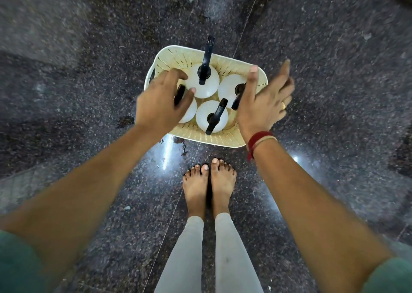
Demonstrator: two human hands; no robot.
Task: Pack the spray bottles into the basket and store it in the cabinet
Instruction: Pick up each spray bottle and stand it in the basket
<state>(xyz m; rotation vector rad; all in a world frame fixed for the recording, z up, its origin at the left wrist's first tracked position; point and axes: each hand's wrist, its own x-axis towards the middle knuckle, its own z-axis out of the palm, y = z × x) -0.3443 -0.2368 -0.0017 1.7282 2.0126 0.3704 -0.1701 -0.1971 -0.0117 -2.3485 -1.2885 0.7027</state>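
A cream perforated plastic basket (171, 54) stands on the dark speckled floor just beyond my feet. Inside it stand several white spray bottles with black trigger heads: one at the back (211, 81), one at the front (206, 114), one at the right (227, 85), and one at the left (189, 112) mostly hidden under my hand. My left hand (158, 101) hovers over the basket's left side, fingers spread, holding nothing. Over the right rim my right hand (265, 101) is open too, with a ring and a red wrist thread. No cabinet is visible.
Polished dark granite floor (89, 92) surrounds the basket on all sides, with a thin tile seam running diagonally past it. My bare feet (209, 181) stand close to the basket's near edge. Small bits of debris lie near the basket.
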